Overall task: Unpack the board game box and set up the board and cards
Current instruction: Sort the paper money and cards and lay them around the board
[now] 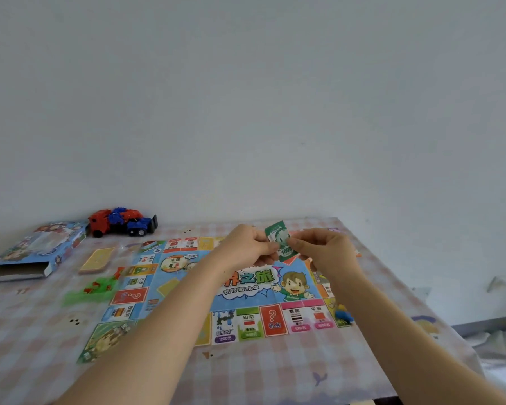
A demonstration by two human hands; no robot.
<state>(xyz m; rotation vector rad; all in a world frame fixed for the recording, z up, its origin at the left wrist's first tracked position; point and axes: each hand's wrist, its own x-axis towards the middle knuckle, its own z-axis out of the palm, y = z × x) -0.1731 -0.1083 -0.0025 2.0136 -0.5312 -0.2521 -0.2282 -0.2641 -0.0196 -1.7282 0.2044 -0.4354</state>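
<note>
- I see the left hand (246, 244) and the right hand (324, 249) pinching one small green paper play-money note (281, 241) marked 1000; fingers curled on either edge; the note tilts, held above the far side of the board
- The colourful unfolded paper game board (254, 277) lies flat on the pink checked tablecloth (275, 369)
- I find the open blue cardboard game box (38, 247) far left; a yellow card stack (97, 260) just beside it

The left forearm (158, 331) is bare along all its visible length, and the left hand (246, 247) is bare too. The right forearm (392, 331) and right hand (324, 249) are equally uncovered. The fingers are slim; the nails are too blurred to make out.
</note>
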